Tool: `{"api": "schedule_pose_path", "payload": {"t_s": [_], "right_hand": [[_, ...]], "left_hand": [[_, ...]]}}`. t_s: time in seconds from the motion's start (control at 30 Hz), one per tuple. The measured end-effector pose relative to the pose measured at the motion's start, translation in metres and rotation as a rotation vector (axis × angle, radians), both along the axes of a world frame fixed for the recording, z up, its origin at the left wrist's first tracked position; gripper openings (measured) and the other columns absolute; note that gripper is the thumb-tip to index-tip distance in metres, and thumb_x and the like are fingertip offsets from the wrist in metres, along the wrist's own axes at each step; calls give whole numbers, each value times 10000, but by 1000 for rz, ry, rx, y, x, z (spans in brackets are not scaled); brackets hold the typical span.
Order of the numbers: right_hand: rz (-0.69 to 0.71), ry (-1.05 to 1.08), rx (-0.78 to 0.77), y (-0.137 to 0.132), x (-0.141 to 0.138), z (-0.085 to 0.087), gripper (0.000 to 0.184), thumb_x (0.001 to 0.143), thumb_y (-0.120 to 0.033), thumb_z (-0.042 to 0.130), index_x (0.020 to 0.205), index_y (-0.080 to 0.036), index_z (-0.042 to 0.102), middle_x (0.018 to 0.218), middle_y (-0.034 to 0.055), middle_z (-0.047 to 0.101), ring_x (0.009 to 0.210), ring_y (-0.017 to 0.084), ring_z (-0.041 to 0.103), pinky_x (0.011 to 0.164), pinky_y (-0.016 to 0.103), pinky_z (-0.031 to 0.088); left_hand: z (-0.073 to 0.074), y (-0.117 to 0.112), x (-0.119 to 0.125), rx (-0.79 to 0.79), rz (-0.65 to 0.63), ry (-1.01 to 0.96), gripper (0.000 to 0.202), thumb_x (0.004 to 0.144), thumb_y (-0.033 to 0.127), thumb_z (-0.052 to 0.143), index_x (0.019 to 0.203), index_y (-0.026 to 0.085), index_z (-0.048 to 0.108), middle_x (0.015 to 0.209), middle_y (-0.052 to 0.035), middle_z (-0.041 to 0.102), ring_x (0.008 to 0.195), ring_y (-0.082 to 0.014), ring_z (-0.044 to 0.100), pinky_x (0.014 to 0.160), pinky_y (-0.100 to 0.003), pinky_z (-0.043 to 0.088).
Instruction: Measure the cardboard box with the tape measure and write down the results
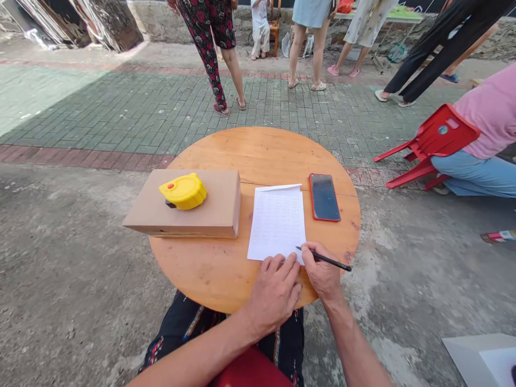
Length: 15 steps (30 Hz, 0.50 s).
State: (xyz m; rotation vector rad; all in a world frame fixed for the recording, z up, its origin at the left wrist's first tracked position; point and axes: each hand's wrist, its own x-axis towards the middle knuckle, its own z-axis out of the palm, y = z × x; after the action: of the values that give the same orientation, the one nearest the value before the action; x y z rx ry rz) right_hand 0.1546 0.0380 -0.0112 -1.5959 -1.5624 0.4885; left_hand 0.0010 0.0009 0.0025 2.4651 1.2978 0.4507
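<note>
A white sheet of paper (277, 221) with faint rows of writing lies on a round wooden table (226, 269). My left hand (274, 293) rests flat on the paper's near edge, fingers stretched out. My right hand (322, 274) pinches a black pen (325, 260) whose tip touches the paper's lower right corner. A phone in a red case (324, 196) lies face up just right of the paper. On the table's left side sits a flat cardboard box (217, 207) with a yellow tape measure (183, 191) on top.
Several people stand on the paved strip (161, 107) beyond the table. A seated person in a pink top (489, 113) is at the right on a red plastic chair (427, 145). A pale flat object (479, 357) lies on the ground at the lower right.
</note>
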Motion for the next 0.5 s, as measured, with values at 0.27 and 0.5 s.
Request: {"api": "schedule_pose_path", "payload": {"t_s": [0.27,0.5], "right_hand": [[-76,29,27,-2,1,-1,172,860,-251,539,738,-187,642,636,-6,671,557,148,609,579,252,490],[-81,24,30,-1,0,0,177,866,-239,535,729,-191,636,647,-2,679,575,149,618,594,251,495]], "left_hand": [[-1,1,0,11,-13,56,423,964,339,440,1345,165,497,1447,-44,492,1169,-265,450,1003,-443,352],[1,0,2,13,-9,57,414,966,336,435,1342,175,502,1442,-41,497,1172,-260,446,1008,-443,347]]}}
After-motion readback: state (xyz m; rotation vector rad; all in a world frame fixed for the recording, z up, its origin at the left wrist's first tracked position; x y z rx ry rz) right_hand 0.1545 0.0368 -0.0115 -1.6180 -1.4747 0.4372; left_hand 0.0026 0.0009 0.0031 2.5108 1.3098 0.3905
